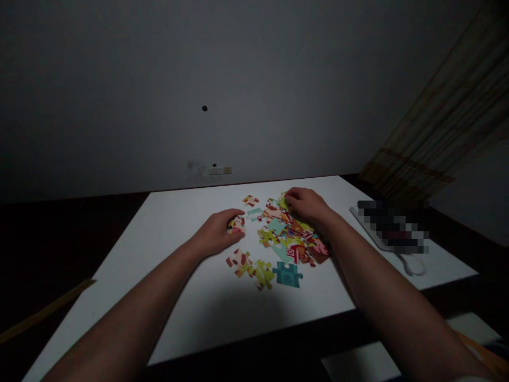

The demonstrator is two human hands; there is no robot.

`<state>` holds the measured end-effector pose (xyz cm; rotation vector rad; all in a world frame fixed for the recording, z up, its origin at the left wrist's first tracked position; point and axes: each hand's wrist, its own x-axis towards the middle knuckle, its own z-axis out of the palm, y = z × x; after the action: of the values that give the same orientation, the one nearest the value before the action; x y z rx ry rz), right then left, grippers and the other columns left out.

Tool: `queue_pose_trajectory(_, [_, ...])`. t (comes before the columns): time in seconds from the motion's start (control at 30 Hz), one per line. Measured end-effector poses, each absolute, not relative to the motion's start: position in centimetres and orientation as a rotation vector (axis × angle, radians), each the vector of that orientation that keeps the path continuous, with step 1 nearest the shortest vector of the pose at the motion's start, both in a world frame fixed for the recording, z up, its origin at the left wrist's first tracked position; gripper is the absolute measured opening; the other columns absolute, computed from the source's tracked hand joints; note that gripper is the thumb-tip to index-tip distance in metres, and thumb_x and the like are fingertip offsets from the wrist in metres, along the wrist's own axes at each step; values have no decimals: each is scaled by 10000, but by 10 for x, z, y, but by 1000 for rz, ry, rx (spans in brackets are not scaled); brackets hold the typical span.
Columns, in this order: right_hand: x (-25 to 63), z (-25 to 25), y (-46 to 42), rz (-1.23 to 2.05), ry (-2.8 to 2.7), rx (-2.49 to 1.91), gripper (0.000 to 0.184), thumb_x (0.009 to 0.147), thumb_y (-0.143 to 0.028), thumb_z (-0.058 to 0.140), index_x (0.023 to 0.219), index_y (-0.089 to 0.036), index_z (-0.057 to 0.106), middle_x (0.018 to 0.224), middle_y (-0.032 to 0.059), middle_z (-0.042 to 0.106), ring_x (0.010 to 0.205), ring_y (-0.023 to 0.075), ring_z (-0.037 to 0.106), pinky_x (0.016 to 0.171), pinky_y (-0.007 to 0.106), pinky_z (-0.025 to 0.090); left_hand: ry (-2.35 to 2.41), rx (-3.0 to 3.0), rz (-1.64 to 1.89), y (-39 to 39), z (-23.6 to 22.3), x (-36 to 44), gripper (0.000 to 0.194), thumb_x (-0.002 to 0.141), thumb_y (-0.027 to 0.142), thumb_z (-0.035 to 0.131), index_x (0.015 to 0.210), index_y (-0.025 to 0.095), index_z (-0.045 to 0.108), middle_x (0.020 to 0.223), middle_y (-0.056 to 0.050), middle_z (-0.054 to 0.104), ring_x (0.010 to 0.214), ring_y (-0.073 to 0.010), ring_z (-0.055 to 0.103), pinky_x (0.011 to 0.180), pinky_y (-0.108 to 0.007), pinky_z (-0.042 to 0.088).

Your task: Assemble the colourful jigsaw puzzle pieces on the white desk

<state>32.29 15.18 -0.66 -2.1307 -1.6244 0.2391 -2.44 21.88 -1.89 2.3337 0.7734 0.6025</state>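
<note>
Colourful jigsaw pieces (292,239) lie in a loose heap on a white table (178,228). My left hand (217,233) rests to the left of the heap, its fingers curled round one red and yellow piece (236,225). My right hand (306,206) lies on the far side of the heap, fingers bent down onto the pieces at its top edge. Nearer me a brown and white piece (237,261), a yellow-green piece (263,274) and a teal piece (288,275) lie together. One small piece (250,200) sits apart at the back.
A blurred-out flat object (393,225) with a white cord (413,263) lies at the table's right edge. A grey wall with a socket (220,170) stands behind the table. A curtain (441,132) hangs at the right. The room is dim.
</note>
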Motion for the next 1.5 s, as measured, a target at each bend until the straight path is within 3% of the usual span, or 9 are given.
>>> queue_pose_trajectory(0.27, [328,-11,154,212,-1632,-2116,355,871,-217,660,1187,-224,819,1110,125,840,980,290,729,788,364,492,746,2374,575,218,-17,-24,457,967,416,707,1387,239,727,1171,-86,827,963,-261,747,908,-412,569])
queue_pose_trajectory(0.57, [317,-1,149,278,-1590,-1984,419,911,-226,584,1257,-221,821,924,80,819,820,247,711,775,352,515,770,2325,608,215,-17,-22,454,985,282,581,1412,195,707,1171,-102,804,1017,-258,739,959,-424,565])
queue_pose_trajectory(0.67, [307,9,146,347,-1638,-1864,428,982,-229,526,1319,-200,788,964,87,809,841,240,709,801,348,544,777,2209,702,217,-22,-20,452,968,327,636,1398,210,712,1182,-84,793,1011,-250,738,948,-420,581])
queue_pose_trajectory(0.83, [263,35,140,415,-1846,-1603,410,1058,-246,510,1398,-241,739,1106,87,798,913,220,711,843,327,550,773,1716,875,227,-31,-15,531,850,412,785,1324,183,711,1053,-61,776,873,-214,744,786,-361,615])
queue_pose_trajectory(1.0, [213,28,153,683,-2066,-1359,500,926,-205,715,1426,-232,697,1058,54,783,896,198,705,817,303,534,796,1415,1075,232,-28,-10,519,738,393,878,1187,169,746,1077,-86,800,837,-197,747,682,-297,607])
queue_pose_trajectory(1.2, [200,-6,164,891,-1757,-1360,594,810,-181,779,1390,-205,651,901,8,725,776,175,660,708,296,497,771,1320,1091,226,-24,-9,481,712,293,920,1150,178,756,1154,-98,811,863,-203,767,740,-332,655])
queue_pose_trajectory(1.5, [203,-11,158,913,-1708,-1379,404,794,-234,754,1195,-190,727,820,11,740,712,178,644,666,307,461,689,1388,1056,223,-26,-7,468,686,255,958,1106,160,772,1102,-92,819,943,-220,783,900,-386,657])
